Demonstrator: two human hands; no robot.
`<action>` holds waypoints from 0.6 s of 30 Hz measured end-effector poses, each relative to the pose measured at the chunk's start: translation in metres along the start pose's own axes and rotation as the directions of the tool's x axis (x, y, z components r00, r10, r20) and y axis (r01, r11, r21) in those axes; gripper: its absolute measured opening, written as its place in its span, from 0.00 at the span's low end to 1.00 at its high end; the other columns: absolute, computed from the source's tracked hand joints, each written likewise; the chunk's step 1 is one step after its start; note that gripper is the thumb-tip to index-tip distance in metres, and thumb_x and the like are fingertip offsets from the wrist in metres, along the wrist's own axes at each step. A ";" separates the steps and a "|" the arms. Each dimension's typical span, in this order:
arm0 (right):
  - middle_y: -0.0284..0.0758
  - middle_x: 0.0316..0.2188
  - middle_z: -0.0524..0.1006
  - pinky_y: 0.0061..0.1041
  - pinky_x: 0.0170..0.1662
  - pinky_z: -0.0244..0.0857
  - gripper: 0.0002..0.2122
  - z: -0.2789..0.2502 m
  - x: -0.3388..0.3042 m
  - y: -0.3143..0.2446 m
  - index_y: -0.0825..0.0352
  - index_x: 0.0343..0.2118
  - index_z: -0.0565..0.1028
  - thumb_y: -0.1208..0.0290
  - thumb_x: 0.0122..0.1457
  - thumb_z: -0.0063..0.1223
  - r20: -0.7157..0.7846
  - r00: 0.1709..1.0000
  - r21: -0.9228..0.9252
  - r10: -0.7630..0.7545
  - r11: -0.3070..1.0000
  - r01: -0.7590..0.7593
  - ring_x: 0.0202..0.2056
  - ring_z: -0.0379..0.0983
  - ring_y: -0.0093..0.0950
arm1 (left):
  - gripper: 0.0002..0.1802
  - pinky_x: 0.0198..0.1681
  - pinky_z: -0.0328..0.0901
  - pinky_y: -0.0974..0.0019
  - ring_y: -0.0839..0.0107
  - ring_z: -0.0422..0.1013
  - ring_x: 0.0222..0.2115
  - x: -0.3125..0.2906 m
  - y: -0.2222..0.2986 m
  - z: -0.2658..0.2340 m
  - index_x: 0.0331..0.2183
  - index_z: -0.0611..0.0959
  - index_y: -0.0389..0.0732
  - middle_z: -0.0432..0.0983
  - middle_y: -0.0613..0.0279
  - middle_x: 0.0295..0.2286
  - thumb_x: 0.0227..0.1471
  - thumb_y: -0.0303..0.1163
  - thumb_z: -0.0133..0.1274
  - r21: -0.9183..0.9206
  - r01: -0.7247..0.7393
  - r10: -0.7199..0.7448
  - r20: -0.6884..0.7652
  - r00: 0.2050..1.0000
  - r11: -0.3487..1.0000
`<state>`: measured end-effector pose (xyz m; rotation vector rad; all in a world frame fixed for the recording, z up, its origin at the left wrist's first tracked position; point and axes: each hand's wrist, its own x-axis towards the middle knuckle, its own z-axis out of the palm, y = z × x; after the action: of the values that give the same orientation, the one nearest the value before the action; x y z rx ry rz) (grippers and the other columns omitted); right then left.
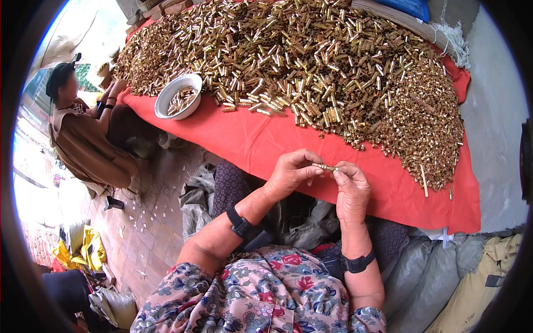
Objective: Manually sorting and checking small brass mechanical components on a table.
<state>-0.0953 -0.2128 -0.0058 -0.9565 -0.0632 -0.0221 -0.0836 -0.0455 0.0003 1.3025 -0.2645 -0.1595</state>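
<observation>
Just past the near edge of the red cloth point(239, 133), my two hands hold one slim brass fitting point(326, 167) between them. My left hand point(291, 173) pinches one end between thumb and fingers. At the other end, my right hand point(352, 191) is closed on the same piece with thumb and fingertips. Beyond the hands spreads a large heap of brass tube-shaped pieces point(311, 61). Smaller brass pieces point(422, 119) make up the right part of the heap. How the held piece is joined is too small to tell.
A white bowl point(161, 107) with brass pieces inside stands on the cloth at left. A thin pale stick point(424, 180) lies by the small pieces. Another person point(89, 133) sits at the far left. Sacks point(466, 283) lie at lower right, yellow bags point(91, 250) at lower left.
</observation>
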 end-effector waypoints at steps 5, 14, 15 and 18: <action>0.33 0.34 0.73 0.20 0.44 0.64 0.05 0.004 -0.004 0.003 0.71 0.31 0.75 0.86 0.50 0.53 -0.084 0.996 0.106 0.013 0.994 -0.004 0.37 0.69 0.22 | 0.06 0.28 0.66 0.76 0.79 0.69 0.26 0.001 -0.003 0.006 0.33 0.77 0.35 0.74 0.63 0.29 0.50 0.24 0.54 0.010 -0.148 0.148 -0.034 0.988 0.989; 0.33 0.31 0.74 0.19 0.41 0.65 0.03 0.000 0.000 -0.007 0.70 0.29 0.76 0.83 0.51 0.55 -0.062 0.998 -0.055 0.021 0.998 -0.025 0.34 0.70 0.21 | 0.05 0.31 0.69 0.74 0.76 0.71 0.30 0.006 0.003 0.008 0.31 0.78 0.34 0.75 0.61 0.30 0.48 0.18 0.53 0.256 -0.216 0.220 0.011 0.975 0.942; 0.33 0.31 0.74 0.19 0.41 0.65 0.03 -0.004 0.003 -0.010 0.70 0.29 0.76 0.83 0.51 0.55 -0.063 0.998 -0.057 0.020 0.998 -0.024 0.34 0.70 0.21 | 0.05 0.31 0.69 0.72 0.74 0.72 0.28 0.009 0.004 0.007 0.31 0.78 0.34 0.75 0.61 0.29 0.48 0.18 0.54 0.358 -0.220 0.213 0.058 0.975 0.907; 0.34 0.30 0.75 0.22 0.39 0.66 0.04 -0.022 0.012 -0.025 0.69 0.27 0.76 0.82 0.47 0.56 0.153 0.987 -0.736 -0.037 0.662 0.139 0.34 0.72 0.25 | 0.07 0.31 0.69 0.67 0.66 0.72 0.27 0.019 -0.002 0.009 0.31 0.78 0.35 0.75 0.58 0.28 0.46 0.19 0.53 0.607 -0.366 0.251 0.269 0.930 0.705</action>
<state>-0.0834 -0.2446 0.0025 -1.7957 -0.2328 -0.0835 -0.0676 -0.0590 0.0027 1.9205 -0.7329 0.1335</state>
